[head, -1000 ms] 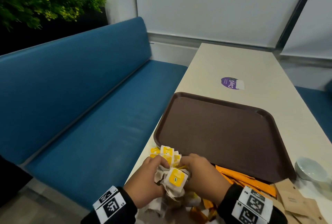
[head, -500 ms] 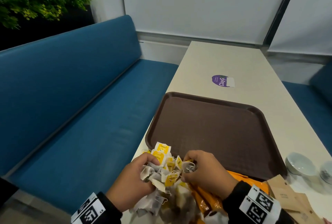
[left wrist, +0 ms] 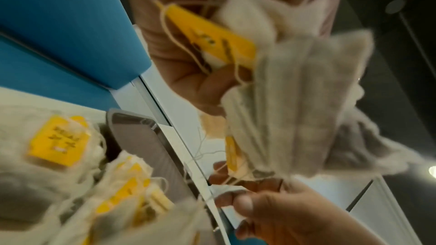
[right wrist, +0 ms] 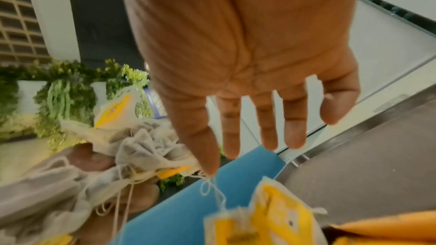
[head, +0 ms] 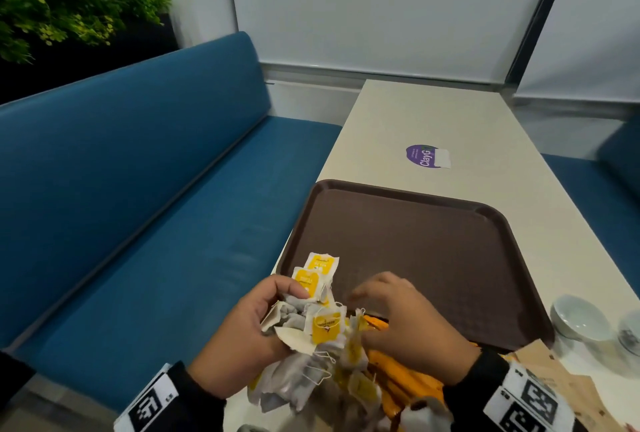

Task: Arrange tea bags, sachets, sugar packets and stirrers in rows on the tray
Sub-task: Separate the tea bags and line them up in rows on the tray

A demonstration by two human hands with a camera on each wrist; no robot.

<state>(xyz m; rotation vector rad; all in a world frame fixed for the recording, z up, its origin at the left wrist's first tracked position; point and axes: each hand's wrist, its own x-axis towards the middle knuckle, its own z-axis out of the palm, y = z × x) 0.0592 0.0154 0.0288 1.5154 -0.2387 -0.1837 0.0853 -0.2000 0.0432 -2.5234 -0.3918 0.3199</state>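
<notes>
My left hand (head: 273, 300) grips a tangled bunch of tea bags (head: 311, 320) with yellow tags and loose strings, held just off the near left corner of the brown tray (head: 433, 241). The left wrist view shows the same tea bags (left wrist: 295, 103) bunched against my left hand (left wrist: 200, 85). My right hand (head: 377, 293) hovers over the tray's near edge, holding nothing. In the right wrist view my right hand (right wrist: 247, 137) has straight, spread fingers, and a tea bag string (right wrist: 210, 187) hangs at the index fingertip. Orange sachets (head: 398, 372) lie under my right hand.
Brown paper packets (head: 554, 383) lie at the tray's near right corner. Two white bowls (head: 578, 320) stand on the table right of the tray. A purple sticker (head: 422, 156) marks the table beyond it. A blue bench (head: 138, 206) runs along the left.
My right hand has let go of the tea bag bunch and spread its fingers over the tray's near edge. My left hand still holds the bunch.
</notes>
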